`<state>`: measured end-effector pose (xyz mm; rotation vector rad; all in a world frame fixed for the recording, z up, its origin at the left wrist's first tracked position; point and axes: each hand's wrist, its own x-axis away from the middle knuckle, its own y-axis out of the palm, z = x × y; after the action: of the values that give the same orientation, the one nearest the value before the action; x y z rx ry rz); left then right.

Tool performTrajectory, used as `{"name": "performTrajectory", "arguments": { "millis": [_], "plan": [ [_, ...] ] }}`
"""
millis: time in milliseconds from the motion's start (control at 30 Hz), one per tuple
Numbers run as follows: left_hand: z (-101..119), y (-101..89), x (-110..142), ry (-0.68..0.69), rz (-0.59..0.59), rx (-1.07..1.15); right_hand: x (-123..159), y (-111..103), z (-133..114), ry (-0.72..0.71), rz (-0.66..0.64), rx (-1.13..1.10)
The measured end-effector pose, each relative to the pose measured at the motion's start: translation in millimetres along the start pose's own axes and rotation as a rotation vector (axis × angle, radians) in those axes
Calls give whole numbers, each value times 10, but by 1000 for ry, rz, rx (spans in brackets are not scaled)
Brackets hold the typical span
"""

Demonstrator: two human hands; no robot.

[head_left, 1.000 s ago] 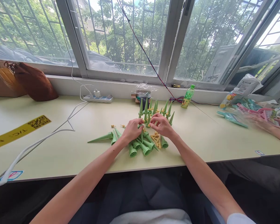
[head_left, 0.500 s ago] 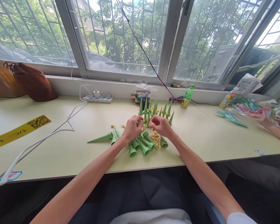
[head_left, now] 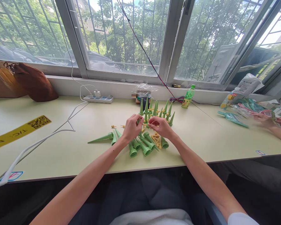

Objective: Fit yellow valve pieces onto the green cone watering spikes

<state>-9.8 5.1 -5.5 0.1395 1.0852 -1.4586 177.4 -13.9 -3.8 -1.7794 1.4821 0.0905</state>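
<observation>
My left hand (head_left: 131,127) and my right hand (head_left: 161,127) meet above a pile of green plastic cones (head_left: 142,145) lying on the pale table (head_left: 61,150). The left fingers are curled round a green cone. The right fingers pinch a small part that I cannot make out. Just behind my hands, several green cones (head_left: 154,110) stand upright with their points up. Small yellow pieces (head_left: 156,138) lie among the cones under my right hand. One long cone (head_left: 100,138) lies apart at the left.
A white cable (head_left: 37,144) runs to a power strip (head_left: 98,99) by the window sill. A brown bag (head_left: 34,82) and yellow tape (head_left: 18,132) are at the left. A green bottle (head_left: 188,97) stands behind. Another person's hands (head_left: 269,121) work at the right among packets.
Both my hands rose slightly from the pile and drew closer together. The other person's hands at the right shifted among the packets.
</observation>
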Motion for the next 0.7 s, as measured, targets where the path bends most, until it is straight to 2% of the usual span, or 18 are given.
{"name": "performTrajectory", "arguments": {
  "millis": [167,700],
  "plan": [
    [7,-8,-2,0,4,-2,-6,8,23,-35,-2,-4],
    [41,-1,4,5,-25,9,-8,17,12,-13,4,-42]
  ]
}}
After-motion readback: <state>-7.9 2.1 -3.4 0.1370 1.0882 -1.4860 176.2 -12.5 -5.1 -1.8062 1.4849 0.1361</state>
